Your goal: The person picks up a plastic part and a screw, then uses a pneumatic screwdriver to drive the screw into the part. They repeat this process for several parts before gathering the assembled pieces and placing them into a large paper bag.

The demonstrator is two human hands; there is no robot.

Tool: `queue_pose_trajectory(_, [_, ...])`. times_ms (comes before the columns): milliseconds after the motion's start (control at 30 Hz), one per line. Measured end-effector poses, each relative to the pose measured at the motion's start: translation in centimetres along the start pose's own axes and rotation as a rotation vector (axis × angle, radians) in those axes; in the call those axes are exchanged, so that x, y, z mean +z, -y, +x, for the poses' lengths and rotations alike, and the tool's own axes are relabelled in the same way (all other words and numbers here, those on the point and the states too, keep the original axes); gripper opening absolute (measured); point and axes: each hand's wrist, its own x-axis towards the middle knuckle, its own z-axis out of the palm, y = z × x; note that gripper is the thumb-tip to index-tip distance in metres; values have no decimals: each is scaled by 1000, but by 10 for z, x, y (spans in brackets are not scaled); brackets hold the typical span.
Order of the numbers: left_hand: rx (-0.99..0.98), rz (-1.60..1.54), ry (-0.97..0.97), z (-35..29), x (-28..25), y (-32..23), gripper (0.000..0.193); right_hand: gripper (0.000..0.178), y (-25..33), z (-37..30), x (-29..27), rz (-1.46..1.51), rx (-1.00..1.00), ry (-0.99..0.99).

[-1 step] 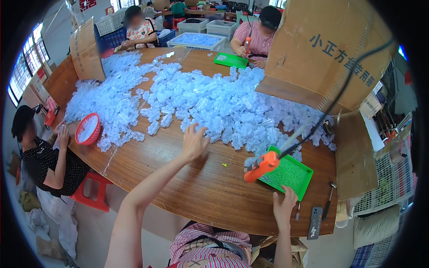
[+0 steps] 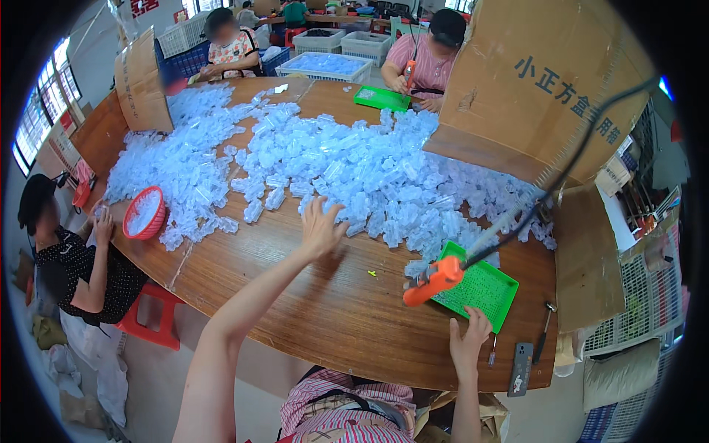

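At the near edge of a big heap of clear plastic pieces (image 2: 347, 162), my left hand (image 2: 323, 230) is open, its fingers spread and nothing seen in them. My right hand (image 2: 470, 340) also has its fingers apart and holds nothing; it is beside the near edge of a green tray (image 2: 504, 308). Small parts too tiny to make out cover the tray's floor. Over the tray's left side hangs an orange electric screwdriver (image 2: 436, 280) on a dark cable, apart from both hands. A small yellow-green piece (image 2: 371, 273) lies on the wood between my hands.
A small screwdriver (image 2: 492, 351), a phone (image 2: 521, 369) and a hammer-like tool (image 2: 545, 332) lie at the right table edge. Cardboard (image 2: 509, 81) stands beyond the tray. A red basket (image 2: 146, 213) is at left. Several co-workers sit around the table (image 2: 295, 310).
The hanging electric screwdriver has swung slightly, and its cable has shifted to the right. Both my hands have stayed almost in place.
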Motion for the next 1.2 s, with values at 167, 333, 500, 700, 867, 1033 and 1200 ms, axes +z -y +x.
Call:
queue_pose_trajectory(167, [-113, 61, 196, 52, 20, 8, 66, 46, -4, 4, 15, 9, 28, -77])
queue_pose_trajectory(333, [-170, 50, 445, 55, 38, 5, 79, 58, -52, 36, 5, -300, 238, -399])
queue_pose_trajectory(500, [-154, -14, 556, 24, 19, -2, 77, 61, -73, 61, 3, -246, 549, -232])
queue_pose_trajectory(700, [2, -27, 753, -20, -1, -26, 81, 61, -59, 53, 22, -251, 457, -210])
queue_pose_trajectory(867, [140, 2, 642, -36, -7, -32, 82, 65, -58, 49, 27, -303, 399, -299])
queue_pose_trajectory(1033, [256, -51, 404, 16, 32, -54, 51, 65, -88, 62, 22, -298, 533, -296])
queue_pose_trajectory(1200, [270, -101, 363, 60, 99, -75, 48, 52, -84, 70, 24, -322, 577, -285])
